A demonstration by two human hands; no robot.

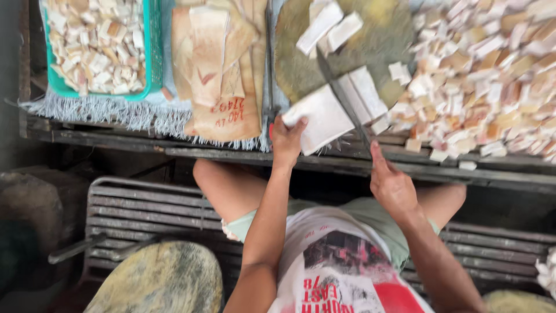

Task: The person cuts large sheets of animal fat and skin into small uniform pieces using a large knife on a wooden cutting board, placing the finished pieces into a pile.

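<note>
My left hand (pixel 286 141) grips the near edge of a flat white slab (pixel 321 119) that lies half over the edge of a round, worn cutting board (pixel 301 64). My right hand (pixel 391 184) is closed on the handle of a long dark knife (pixel 341 95). Its blade runs diagonally across the board, just right of the slab. More white slabs (pixel 365 93) and two smaller blocks (pixel 327 26) lie on the board beyond the blade.
A big heap of small white and tan cut pieces (pixel 486 75) covers the table on the right. A green basket (pixel 152 52) holding similar pieces stands top left, beside folded brown paper (pixel 217 69). A slatted bench (pixel 145 211) and another round board (pixel 159 281) are below.
</note>
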